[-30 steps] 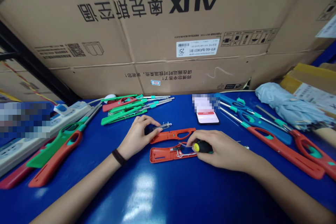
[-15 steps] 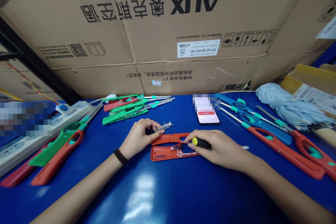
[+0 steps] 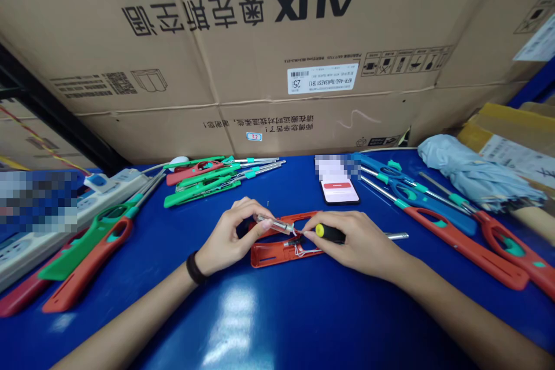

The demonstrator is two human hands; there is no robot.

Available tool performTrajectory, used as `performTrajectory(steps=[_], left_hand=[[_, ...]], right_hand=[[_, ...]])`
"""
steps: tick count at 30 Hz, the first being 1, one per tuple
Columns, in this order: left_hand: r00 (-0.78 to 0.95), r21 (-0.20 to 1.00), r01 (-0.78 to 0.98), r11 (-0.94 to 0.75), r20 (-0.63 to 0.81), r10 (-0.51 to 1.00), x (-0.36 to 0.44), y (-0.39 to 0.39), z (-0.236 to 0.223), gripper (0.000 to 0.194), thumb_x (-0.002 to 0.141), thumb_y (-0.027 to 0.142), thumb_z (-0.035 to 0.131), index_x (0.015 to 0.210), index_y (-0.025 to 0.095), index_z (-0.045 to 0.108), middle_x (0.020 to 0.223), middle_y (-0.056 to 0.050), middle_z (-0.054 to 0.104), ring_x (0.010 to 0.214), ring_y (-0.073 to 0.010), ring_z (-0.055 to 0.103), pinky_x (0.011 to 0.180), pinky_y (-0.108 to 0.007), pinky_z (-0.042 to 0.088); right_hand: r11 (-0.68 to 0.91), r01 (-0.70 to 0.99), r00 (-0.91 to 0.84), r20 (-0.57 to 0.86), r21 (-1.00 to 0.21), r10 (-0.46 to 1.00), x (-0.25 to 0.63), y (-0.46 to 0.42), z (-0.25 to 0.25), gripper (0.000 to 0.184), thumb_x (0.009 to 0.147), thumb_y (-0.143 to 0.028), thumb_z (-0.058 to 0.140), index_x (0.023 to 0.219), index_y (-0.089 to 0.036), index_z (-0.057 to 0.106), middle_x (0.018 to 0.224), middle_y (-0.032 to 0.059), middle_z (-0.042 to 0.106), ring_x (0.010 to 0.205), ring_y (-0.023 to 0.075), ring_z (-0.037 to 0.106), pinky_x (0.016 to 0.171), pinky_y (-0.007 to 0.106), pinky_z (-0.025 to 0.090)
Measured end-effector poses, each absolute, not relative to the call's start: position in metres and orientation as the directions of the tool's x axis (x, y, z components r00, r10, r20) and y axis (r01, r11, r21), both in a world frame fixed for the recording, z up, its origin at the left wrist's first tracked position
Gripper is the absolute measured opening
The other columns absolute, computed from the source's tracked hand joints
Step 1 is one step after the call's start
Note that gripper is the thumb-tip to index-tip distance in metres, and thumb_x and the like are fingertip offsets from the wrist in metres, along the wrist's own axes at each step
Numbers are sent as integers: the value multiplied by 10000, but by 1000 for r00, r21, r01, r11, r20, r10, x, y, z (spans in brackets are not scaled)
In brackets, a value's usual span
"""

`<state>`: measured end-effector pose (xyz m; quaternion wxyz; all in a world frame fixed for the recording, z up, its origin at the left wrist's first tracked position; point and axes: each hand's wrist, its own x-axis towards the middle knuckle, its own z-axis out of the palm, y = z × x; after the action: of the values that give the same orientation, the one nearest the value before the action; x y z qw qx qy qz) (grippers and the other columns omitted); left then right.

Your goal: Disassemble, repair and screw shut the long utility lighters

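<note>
My left hand (image 3: 228,237) is closed on a small clear fuel tank (image 3: 277,224), pinched between thumb and fingers and pointing right. Resting in my right hand (image 3: 358,240) is a screwdriver with a black and yellow handle (image 3: 333,234); its shaft is hidden. The right thumb and forefinger pinch together close to the tank's white-tipped end; what they hold there is too small to tell. Beneath both hands lies an opened orange-red lighter casing (image 3: 265,256), its halves side by side, with a white wire (image 3: 303,252) inside the near half.
Opened green and red lighters (image 3: 208,180) lie behind my left hand. More long lighters rest left (image 3: 91,269) and right (image 3: 463,245). A phone (image 3: 340,192), a power strip (image 3: 78,208), a folded blue umbrella (image 3: 472,167) and a large cardboard box (image 3: 243,69) surround the blue table.
My left hand has brought the fuel tank right and down, over the casing to my right fingertips. A tiny thin piece now shows on the table behind. The view has shifted slightly.
</note>
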<state>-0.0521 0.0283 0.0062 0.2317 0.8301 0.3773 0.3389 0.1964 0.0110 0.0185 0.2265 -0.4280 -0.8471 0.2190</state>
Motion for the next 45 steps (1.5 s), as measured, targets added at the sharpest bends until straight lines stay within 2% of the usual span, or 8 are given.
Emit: performTrajectory(steps=[4, 12, 25, 45], left_hand=[[512, 614, 463, -639, 404, 758, -51, 26, 6, 138, 915, 256, 529, 910, 204, 656, 855, -20, 680, 793, -174, 555, 802, -340, 377], [504, 604, 465, -647, 420, 754, -51, 26, 6, 125, 908, 245, 546, 908, 213, 667, 845, -11, 679, 780, -174, 547, 797, -337, 364], [522, 581, 457, -674, 439, 732, -51, 25, 6, 105, 894, 215, 570, 926, 227, 669, 865, 3, 690, 793, -164, 561, 808, -328, 365], [506, 577, 467, -670, 447, 738, -50, 26, 6, 121, 905, 240, 553, 910, 222, 673, 844, -3, 690, 776, -166, 564, 795, -328, 370]], right_hand=[[541, 619, -534, 200, -570, 821, 196, 11, 16, 130, 898, -304, 541, 918, -258, 660, 862, -26, 709, 717, 137, 625, 625, 231, 385], [535, 626, -519, 209, -567, 829, 196, 11, 14, 121, 892, -310, 542, 877, -253, 648, 802, -38, 695, 656, 122, 597, 588, 226, 373], [549, 621, -530, 216, -560, 820, 196, 11, 15, 117, 889, -300, 546, 880, -253, 653, 832, -32, 707, 693, 131, 625, 619, 231, 389], [545, 631, -530, 207, -552, 822, 196, 11, 16, 117, 888, -300, 546, 877, -249, 651, 822, -31, 704, 674, 127, 615, 600, 226, 380]])
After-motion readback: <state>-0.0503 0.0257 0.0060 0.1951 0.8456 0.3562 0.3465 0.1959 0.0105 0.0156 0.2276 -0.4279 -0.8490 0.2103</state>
